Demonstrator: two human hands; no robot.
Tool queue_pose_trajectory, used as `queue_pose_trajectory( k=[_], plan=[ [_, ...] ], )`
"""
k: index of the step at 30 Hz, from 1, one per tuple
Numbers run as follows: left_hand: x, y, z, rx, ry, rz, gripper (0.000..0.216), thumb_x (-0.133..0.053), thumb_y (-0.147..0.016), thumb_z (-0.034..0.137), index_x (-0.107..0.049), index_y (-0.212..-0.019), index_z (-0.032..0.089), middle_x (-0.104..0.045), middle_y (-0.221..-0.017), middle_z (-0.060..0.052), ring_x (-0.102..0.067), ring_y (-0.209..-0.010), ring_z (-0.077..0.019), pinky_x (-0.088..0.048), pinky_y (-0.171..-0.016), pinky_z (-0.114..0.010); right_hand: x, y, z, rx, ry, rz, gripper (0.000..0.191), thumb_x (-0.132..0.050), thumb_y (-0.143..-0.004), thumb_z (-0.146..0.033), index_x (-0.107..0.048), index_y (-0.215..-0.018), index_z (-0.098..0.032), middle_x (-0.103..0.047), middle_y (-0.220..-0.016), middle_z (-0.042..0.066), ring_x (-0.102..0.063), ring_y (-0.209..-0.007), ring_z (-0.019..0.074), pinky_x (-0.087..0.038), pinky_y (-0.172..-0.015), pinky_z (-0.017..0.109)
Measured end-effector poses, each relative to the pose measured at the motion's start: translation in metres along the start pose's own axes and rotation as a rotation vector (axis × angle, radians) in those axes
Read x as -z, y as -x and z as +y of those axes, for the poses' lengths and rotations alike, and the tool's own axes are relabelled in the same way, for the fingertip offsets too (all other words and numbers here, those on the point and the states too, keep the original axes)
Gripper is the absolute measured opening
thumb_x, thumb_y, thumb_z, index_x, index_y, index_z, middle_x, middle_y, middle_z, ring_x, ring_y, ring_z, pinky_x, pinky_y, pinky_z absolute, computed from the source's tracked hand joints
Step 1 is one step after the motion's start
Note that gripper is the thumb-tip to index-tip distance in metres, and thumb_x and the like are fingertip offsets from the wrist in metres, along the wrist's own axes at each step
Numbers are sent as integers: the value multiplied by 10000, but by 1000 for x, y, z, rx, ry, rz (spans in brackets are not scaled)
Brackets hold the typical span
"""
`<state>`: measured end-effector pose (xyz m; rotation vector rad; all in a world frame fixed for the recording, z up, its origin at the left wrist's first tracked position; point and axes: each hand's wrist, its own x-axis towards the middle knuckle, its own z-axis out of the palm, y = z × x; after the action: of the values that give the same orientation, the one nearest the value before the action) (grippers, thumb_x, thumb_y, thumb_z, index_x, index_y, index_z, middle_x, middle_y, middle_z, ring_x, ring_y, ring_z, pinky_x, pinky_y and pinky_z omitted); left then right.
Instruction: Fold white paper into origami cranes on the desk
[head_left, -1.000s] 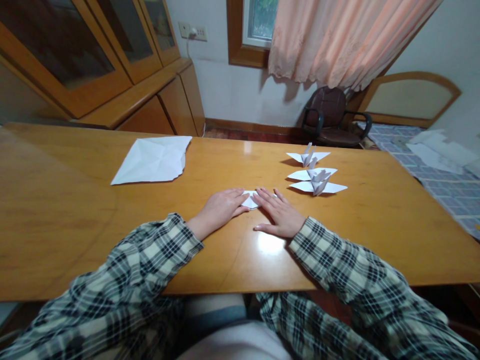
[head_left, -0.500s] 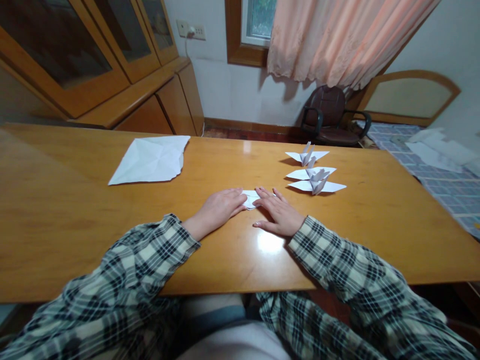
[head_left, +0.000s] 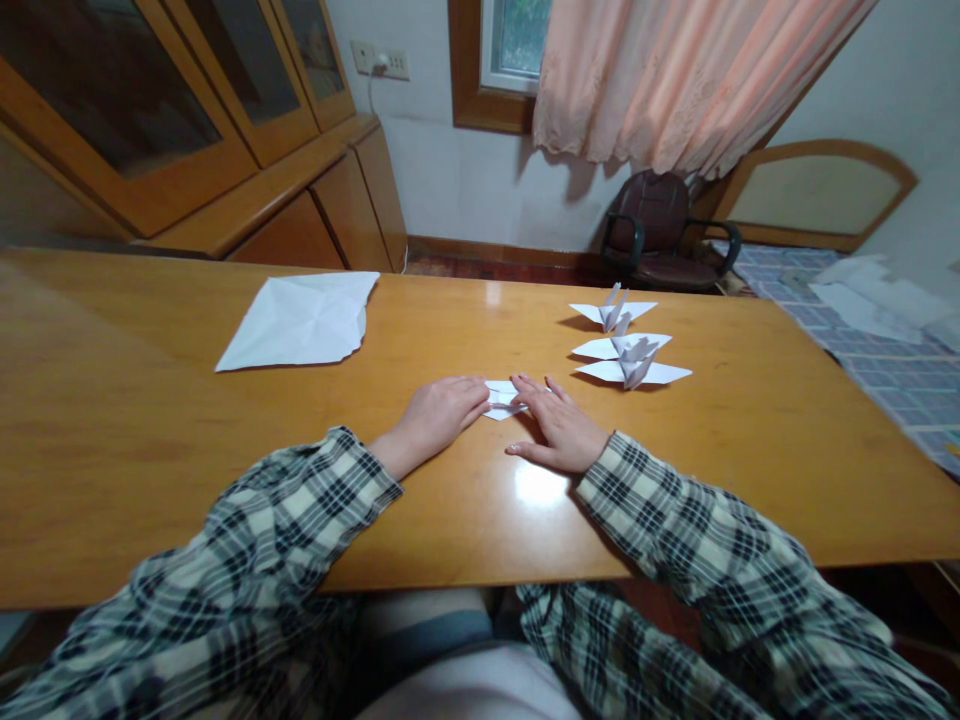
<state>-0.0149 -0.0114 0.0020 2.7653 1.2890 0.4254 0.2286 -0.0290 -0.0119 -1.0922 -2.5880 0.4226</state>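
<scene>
A small piece of folded white paper [head_left: 504,393] lies on the table between my two hands, its ends partly covered by fingers. My left hand [head_left: 444,412] grips its left end, fingers close together and the thumb near its lower edge. My right hand [head_left: 561,425] rests palm down at the right end. Its fingers are spread over the paper and its thumb sticks out to the left on the bare wood. Right of the hands stand three white paper cranes: a near crane [head_left: 636,370], a middle crane [head_left: 619,345] and a far crane [head_left: 613,312].
A creased sheet of white paper [head_left: 304,320] lies at the left on the wooden table [head_left: 150,460]. Beyond the table are a wooden cabinet [head_left: 292,210], a brown armchair [head_left: 652,230] and a pink curtain [head_left: 675,80]. At the right is a bed with a checked cover [head_left: 862,370].
The left fingers have shifted slightly off the lower part of the folded paper, and more of its pointed lower flap shows. The right hand has hardly moved.
</scene>
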Motion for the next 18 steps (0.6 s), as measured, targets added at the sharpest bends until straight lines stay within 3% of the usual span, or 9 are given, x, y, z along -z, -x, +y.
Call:
queue_pose_trajectory(
  k=[8,18],
  plan=[
    [-1,-4,7,131,-60,12,220,-527,-972,336,-661,-1003,165,-729,-1063,-90,-680,-970,-246,-515,-763,-333,2,-1,-1,-4,6,-25,689,-569,-860,-639,-469,-1348,-163,-337,-1568,213,-270,-1485,305,-161,-1197,598],
    [2,-5,8,143,-58,8,228,-520,-974,380,-633,-941,185,-723,-948,-50,-670,-889,-223,-448,-670,-305,3,-1,-1,24,116,-69,748,-452,-914,-656,-357,-1506,-209,-266,-1606,185,-215,-1503,302,-162,-1194,596]
  ],
)
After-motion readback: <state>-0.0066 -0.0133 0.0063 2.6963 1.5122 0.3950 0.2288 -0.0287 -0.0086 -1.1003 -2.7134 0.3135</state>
